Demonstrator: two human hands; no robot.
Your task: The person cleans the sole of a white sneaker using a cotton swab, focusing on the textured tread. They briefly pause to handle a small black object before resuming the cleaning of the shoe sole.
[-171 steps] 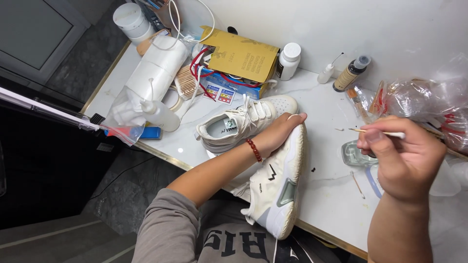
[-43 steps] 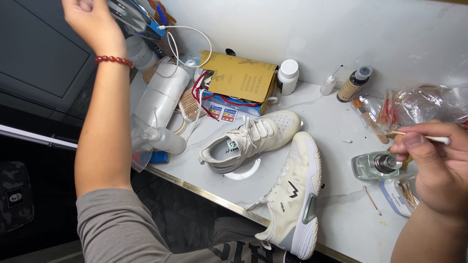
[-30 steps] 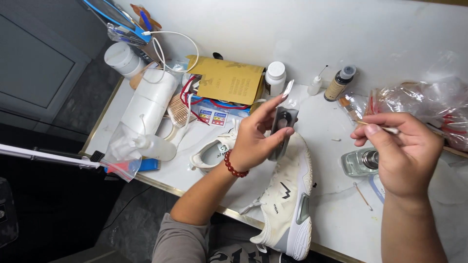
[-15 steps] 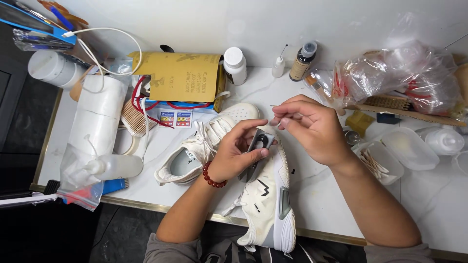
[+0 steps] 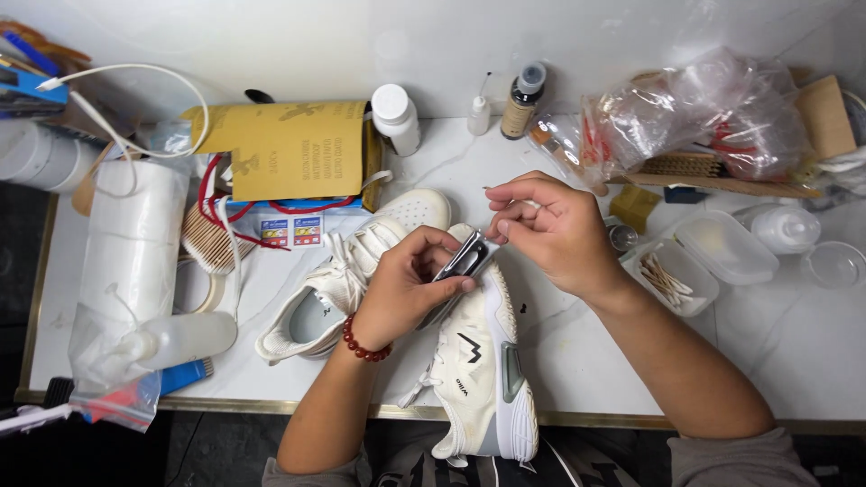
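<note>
A small grey, flat piece (image 5: 463,260) is pinched in the left hand (image 5: 408,289), fingers curled shut around it, just above the toe of the near white shoe (image 5: 478,361), which lies on its side at the front edge of the bench (image 5: 577,361). The right hand (image 5: 550,233) is closed on a thin cotton-tipped stick (image 5: 499,193), held between thumb and fingertips, with its working end brought close to the upper edge of the grey piece; whether the two touch cannot be told.

For the step to be done well, it is judged that the grey piece should be kept steady and tilted toward the eye, the stick guided with short light strokes along the edge, and the wrists braced on the shoe so that nothing is smeared onto the white upper. The second white shoe (image 5: 347,271) stands just behind the left hand and is best left undisturbed.

Containers are gathered along the back and right:
- An open clear box (image 5: 672,278) holds more wooden sticks, with its loose lid (image 5: 726,246) just beside it.
- A small glass bottle (image 5: 621,237) is half hidden behind the right wrist; its contents cannot be made out.
- A brown bottle (image 5: 521,90), a tiny dropper bottle (image 5: 479,112) and a white capped bottle (image 5: 395,117) stand shut by the wall.
- A clear bag (image 5: 695,117) holds brushes and oddments.
- A squeeze bottle (image 5: 176,338) lies inside another bag on the left
</note>
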